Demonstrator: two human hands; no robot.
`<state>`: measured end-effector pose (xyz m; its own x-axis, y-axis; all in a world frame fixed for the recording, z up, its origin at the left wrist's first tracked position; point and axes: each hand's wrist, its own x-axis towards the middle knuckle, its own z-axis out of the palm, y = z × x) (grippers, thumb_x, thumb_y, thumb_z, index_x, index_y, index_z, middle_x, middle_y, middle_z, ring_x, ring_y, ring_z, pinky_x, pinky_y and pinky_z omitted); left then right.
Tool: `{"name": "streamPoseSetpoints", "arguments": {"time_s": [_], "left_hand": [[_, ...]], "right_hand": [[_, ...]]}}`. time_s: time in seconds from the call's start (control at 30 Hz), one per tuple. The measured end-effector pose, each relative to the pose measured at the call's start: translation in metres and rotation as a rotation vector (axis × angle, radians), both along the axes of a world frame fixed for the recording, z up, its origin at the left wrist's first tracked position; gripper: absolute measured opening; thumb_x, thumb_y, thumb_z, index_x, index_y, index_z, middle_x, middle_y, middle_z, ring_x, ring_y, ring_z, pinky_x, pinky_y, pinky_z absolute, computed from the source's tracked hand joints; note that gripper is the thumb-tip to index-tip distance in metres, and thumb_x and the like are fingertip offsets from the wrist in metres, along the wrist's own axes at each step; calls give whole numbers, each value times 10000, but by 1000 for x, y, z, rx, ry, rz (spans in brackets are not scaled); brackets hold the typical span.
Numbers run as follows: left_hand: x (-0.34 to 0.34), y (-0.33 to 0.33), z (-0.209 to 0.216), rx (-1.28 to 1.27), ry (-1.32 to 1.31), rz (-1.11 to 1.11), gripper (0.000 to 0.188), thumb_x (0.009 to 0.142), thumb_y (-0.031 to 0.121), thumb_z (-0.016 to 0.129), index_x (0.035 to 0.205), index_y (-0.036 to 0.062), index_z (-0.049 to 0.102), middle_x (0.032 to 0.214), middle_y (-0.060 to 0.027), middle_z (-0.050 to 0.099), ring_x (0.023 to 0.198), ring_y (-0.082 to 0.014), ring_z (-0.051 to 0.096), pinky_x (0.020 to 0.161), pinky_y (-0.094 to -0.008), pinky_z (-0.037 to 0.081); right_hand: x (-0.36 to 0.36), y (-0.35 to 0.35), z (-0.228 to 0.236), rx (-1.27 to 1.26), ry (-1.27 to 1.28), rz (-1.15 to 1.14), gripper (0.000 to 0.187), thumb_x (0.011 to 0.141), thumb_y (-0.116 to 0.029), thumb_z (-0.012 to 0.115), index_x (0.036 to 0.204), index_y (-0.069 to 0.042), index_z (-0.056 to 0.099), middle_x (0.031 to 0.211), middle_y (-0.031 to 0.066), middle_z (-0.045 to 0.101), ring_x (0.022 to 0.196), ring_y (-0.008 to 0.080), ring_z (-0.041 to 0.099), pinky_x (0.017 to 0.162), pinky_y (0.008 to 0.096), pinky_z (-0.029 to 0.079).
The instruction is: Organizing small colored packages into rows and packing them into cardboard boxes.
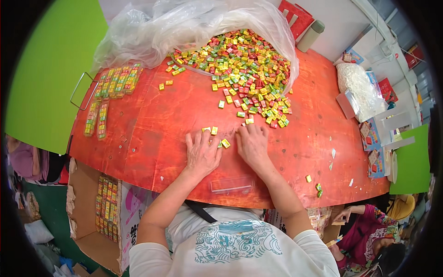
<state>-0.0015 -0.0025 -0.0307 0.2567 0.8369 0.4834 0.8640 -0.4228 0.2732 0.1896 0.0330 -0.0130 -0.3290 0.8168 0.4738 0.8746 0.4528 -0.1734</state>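
On a red table my left hand [201, 154] is bent down with its fingers around a small box, partly hidden by the thumb. Beside its fingertips lie a yellow box [215, 130] and another yellow box [225, 143]. My right hand [253, 145] rests on the tabletop with fingers a little apart. Its tips are close to a yellow-green box [249, 121] at the near edge of a big pile of small boxes [258, 74], coloured red, yellow and green. Between my forearms, near the table's front edge, lies a clear plastic tray [231, 184].
A clear plastic bag [152, 32] lies behind the pile. Packed clear trays [117, 81] sit at the left, near a metal handle [84, 91]. A carton [87, 203] with more packs stands below. At right are a bottle [311, 36], loose boxes [318, 187] and a seated person [369, 231].
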Motion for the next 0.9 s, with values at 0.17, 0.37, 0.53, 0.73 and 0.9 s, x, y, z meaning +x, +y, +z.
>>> {"name": "streamPoseSetpoints", "arguments": {"time_s": [0.17, 0.37, 0.53, 0.73, 0.9], "left_hand": [[0, 0, -2, -12, 5, 1, 301, 816, 244, 734, 1052, 81, 644, 1189, -145, 533, 1142, -319, 506, 995, -568, 306], [0, 1, -2, -12, 21, 4, 304, 819, 254, 737, 1054, 87, 639, 1210, -149, 536, 1148, -324, 503, 1000, -572, 306], [1, 2, -1, 6, 20, 9, 309, 818, 254, 739, 1057, 88, 635, 1218, -153, 537, 1150, -326, 503, 997, -563, 310], [0, 0, -3, -18, 17, 4, 315, 814, 250, 739, 1061, 85, 635, 1216, -152, 539, 1147, -325, 505, 982, -550, 316], [-1, 0, -3, 19, 7, -1, 294, 828, 262, 707, 1065, 99, 643, 1154, -159, 551, 1083, -324, 513, 961, -564, 321]], "right_hand": [[18, 6, -14, 23, -61, -51, 96, 877, -162, 709, 943, -107, 665, 913, 67, 599, 904, 255, 587, 913, 439, 379], [3, -4, -6, -28, -79, 27, 106, 875, -159, 712, 949, -100, 664, 918, 75, 602, 907, 255, 593, 913, 439, 386], [-1, -13, -8, -89, -39, 58, 137, 874, -156, 715, 986, -91, 670, 948, 78, 620, 904, 251, 611, 916, 428, 394], [6, -16, -5, -133, 47, 110, 230, 864, -148, 721, 1078, -78, 670, 1001, 82, 645, 943, 249, 626, 925, 420, 396], [-2, -19, 7, -140, 7, 189, 340, 846, -155, 731, 1166, -96, 631, 1000, 76, 628, 959, 257, 620, 883, 419, 415]]}}
